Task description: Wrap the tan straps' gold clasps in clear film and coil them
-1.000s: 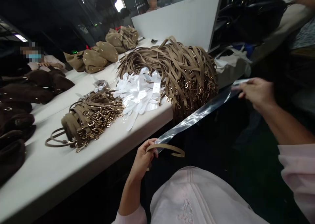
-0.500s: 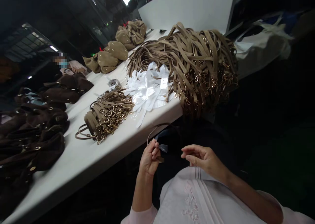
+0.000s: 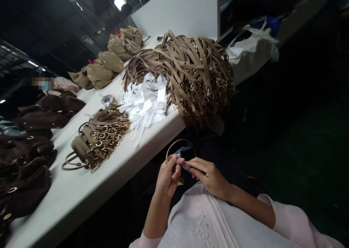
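In front of my body, my left hand [image 3: 167,177] pinches a thin brown bag strap [image 3: 173,142], which arcs up in a loop above the fingers. A piece of clear, bluish plastic film [image 3: 184,150] hangs at the strap inside that loop. My right hand [image 3: 212,177] meets the left one, its thumb and fingers closed on the film's lower end. A small tan end piece shows below my left fingers. The fingertips partly hide where film and strap meet.
On the white table [image 3: 147,150] lie a bundle of short straps with gold buckles [image 3: 102,131], white plastic strips [image 3: 145,102], a tape roll [image 3: 108,101] and a large heap of long straps [image 3: 191,70]. Dark bags [image 3: 29,157] line the left; tan bags [image 3: 105,68] stand behind. A masked person is at far left.
My right hand has moved left to my left hand and closed on the plastic film. The view has turned, so the table and its things sit further left.
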Motion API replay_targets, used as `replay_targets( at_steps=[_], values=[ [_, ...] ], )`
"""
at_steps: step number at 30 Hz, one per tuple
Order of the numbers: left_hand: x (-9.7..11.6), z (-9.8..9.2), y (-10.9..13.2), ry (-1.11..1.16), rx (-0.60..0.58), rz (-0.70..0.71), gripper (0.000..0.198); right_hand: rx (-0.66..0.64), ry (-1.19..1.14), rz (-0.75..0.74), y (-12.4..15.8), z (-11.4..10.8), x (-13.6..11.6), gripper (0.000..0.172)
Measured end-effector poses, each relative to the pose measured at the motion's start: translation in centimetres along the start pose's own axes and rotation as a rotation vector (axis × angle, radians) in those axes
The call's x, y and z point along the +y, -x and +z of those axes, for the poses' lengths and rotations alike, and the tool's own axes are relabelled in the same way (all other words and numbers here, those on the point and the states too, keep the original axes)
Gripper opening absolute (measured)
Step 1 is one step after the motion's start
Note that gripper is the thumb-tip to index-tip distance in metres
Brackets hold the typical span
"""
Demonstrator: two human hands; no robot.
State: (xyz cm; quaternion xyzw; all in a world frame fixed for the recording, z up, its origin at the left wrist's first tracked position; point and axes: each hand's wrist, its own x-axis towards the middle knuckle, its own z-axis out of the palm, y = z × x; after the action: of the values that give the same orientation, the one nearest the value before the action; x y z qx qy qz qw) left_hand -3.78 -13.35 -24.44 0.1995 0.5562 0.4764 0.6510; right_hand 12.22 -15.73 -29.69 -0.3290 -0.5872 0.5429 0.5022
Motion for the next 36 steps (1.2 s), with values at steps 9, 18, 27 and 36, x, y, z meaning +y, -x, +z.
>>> replay_targets(
  at_steps=[9,18,27,36],
  values=[
    [-0.7,0.7,-1.6,-0.013,0.002,-0.058,0.038,0.073,0.057,0.080,0.1,-1.1,0.0,0.029],
    [-1.4,0.5,-0.9,-0.147,-0.007,-0.012,0.038,0.171,0.131,-0.005,-1.7,-0.6,0.7,0.015],
    [3.9,-8.9,-4.3,-0.657,0.500,0.430,0.011,0.303,0.160,0.228,-2.1,-4.3,2.8,0.031],
    [5.0,-14.3,-7.3,-1.069,0.605,0.412,0.021,0.252,0.183,0.327,-1.1,-5.5,7.0,0.036]
  ],
)
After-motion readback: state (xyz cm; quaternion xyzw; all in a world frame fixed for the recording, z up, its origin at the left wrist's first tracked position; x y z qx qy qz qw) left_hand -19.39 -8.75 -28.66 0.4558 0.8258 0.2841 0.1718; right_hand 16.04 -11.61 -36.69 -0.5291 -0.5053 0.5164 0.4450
